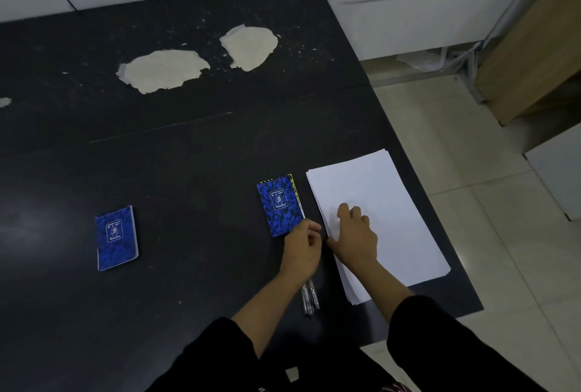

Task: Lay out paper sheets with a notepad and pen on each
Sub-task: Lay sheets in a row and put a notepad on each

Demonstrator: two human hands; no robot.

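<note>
The stack of white paper sheets (377, 215) lies at the right edge of the bench (188, 146), slightly fanned, its long side running near to far. Your right hand (355, 237) rests flat on the stack's left part, fingers spread and pointing far, the thumb at the stack's left edge. Your left hand (303, 251) sits just left of that edge, fingers curled inward near the right thumb; you cannot tell whether it pinches a sheet. Just far of the left hand lies a blue spiral notepad (280, 205) with a mottled cover, its near corner touching or under your knuckles. Clear-barrelled pens (309, 299) lie together under your left wrist, pointing toward you. A second blue notepad (117, 238) lies well apart to the left. Both forearms are bare below black sleeves. The bench is matte black, scuffed, with two pale patches (163, 70) where the surface has peeled away at the far side. Pale floor tiles (490, 203) show to the right.
</note>
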